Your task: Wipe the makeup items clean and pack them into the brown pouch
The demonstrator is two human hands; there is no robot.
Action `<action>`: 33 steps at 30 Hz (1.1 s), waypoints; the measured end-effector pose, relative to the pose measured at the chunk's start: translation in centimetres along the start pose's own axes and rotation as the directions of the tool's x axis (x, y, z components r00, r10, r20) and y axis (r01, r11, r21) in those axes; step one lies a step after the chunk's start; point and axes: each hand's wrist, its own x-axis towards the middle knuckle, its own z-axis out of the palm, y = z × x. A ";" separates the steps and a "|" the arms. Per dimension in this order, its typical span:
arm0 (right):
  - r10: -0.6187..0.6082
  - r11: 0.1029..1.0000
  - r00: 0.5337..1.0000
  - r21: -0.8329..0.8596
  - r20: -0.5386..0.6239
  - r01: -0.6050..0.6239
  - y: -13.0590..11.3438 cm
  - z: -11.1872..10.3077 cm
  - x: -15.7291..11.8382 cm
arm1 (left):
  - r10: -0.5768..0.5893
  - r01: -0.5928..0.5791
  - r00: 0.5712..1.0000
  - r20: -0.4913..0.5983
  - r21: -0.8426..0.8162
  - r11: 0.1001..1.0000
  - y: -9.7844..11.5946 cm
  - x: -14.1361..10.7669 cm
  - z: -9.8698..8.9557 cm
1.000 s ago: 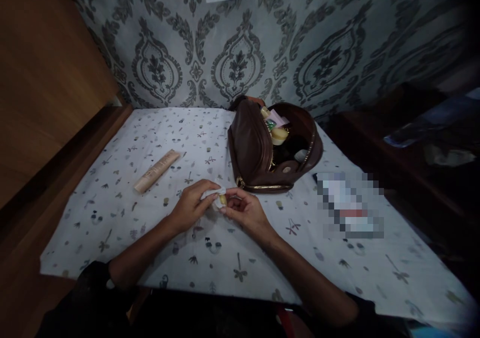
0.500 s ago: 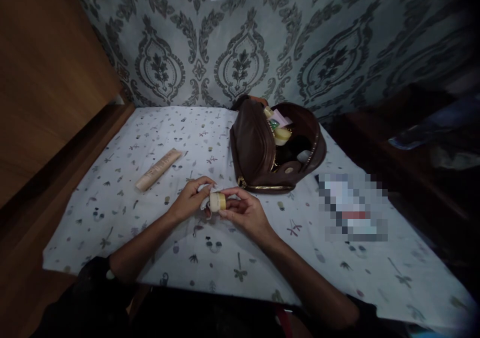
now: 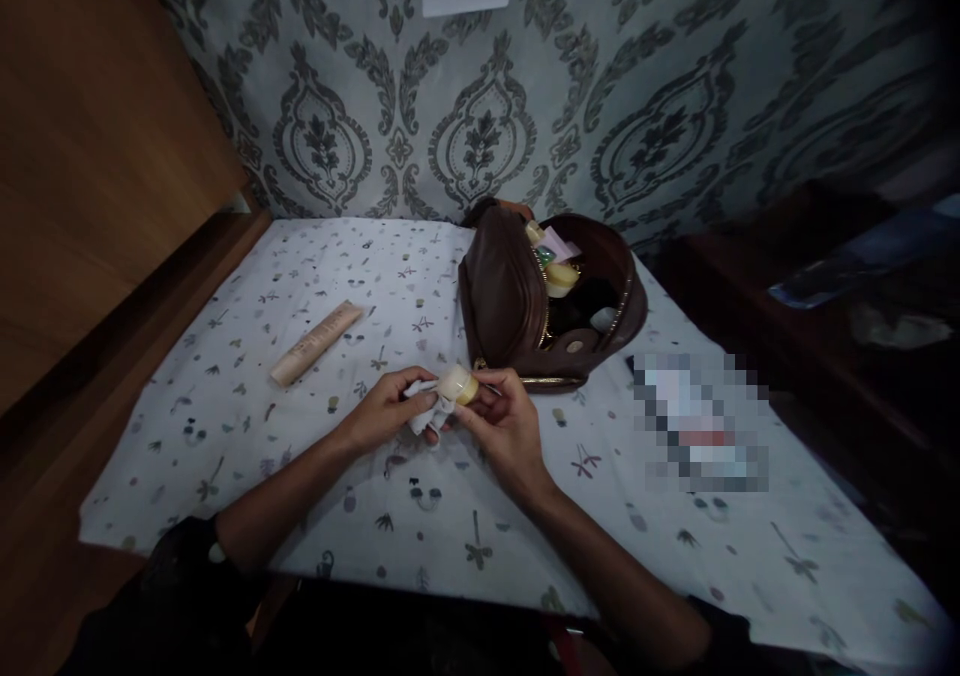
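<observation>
My right hand (image 3: pixel 506 421) grips a small cream jar (image 3: pixel 457 384) by its yellow end, with the pale end facing left. My left hand (image 3: pixel 394 406) pinches a crumpled white tissue (image 3: pixel 429 406), which lies against the jar's left side. Both hands are just above the cloth, in front of a brown makeup bag (image 3: pixel 501 291). The bag is unzipped; inside show a yellow-lidded jar (image 3: pixel 561 278), a pink item (image 3: pixel 559 246) and other small items. A beige squeeze tube (image 3: pixel 316 344) lies to the left of my hands.
A patterned white cloth (image 3: pixel 247 436) covers the table. A blurred-out item (image 3: pixel 701 421) lies at the right. Wooden furniture (image 3: pixel 97 156) stands on the left, and a papered wall (image 3: pixel 397 146) rises behind. Dark clutter with a clear plastic object (image 3: pixel 862 256) is at the far right.
The jar has moved slightly up and right, tilting in my right hand. More of the tissue now shows in my left hand, beside the jar rather than around its end.
</observation>
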 end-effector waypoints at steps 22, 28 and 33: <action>-0.166 0.927 0.985 -0.348 -0.052 0.138 0.1 -0.9 0.1 | 0.261 -0.174 0.957 -0.128 0.468 0.867 1.2 -1.3 1.3; -0.242 0.861 0.970 -0.453 0.034 0.231 -0.3 -1.3 0.1 | 0.278 -0.163 0.947 -0.159 0.508 0.846 1.0 -1.3 0.8; -0.122 0.932 0.991 -0.336 0.061 0.136 -0.4 -1.2 0.2 | 0.282 -0.160 0.937 -0.204 0.468 0.869 1.1 -1.0 0.3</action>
